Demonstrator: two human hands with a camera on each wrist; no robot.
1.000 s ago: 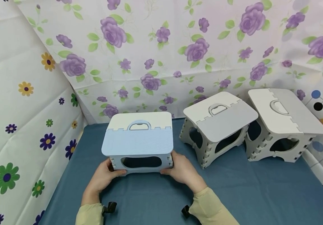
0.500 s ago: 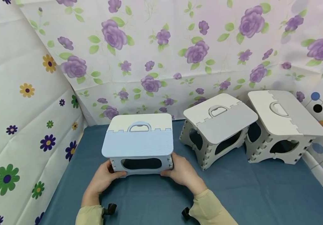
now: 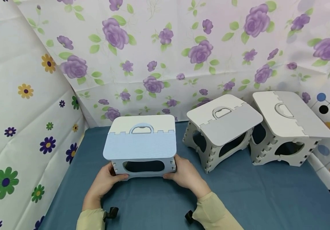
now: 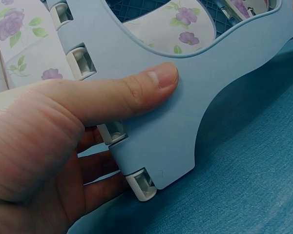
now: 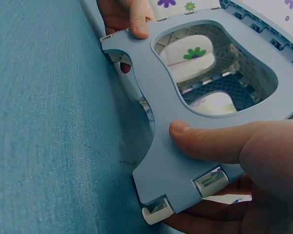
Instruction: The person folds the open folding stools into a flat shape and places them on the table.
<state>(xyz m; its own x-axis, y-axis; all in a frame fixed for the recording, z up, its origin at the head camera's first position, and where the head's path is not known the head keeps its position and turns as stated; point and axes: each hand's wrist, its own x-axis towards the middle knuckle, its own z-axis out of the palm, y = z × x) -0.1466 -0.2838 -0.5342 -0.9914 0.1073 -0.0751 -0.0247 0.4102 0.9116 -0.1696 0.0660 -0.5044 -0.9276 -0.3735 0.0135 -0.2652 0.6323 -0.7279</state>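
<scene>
Head view | left hand (image 3: 104,180): pinching blue stool (image 3: 140,145), left end | right hand (image 3: 186,174): pinching right end (grey stools (image 3: 231,124) nearby)

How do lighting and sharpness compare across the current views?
Head view: bright and fairly even, with a soft shadow on the blue cloth beside the left hand; left wrist view: dimmer, the cloth darker beneath the blue stool; right wrist view: also dim, yet the stool's edges look crisp; no obvious motion blur in any view.
</scene>
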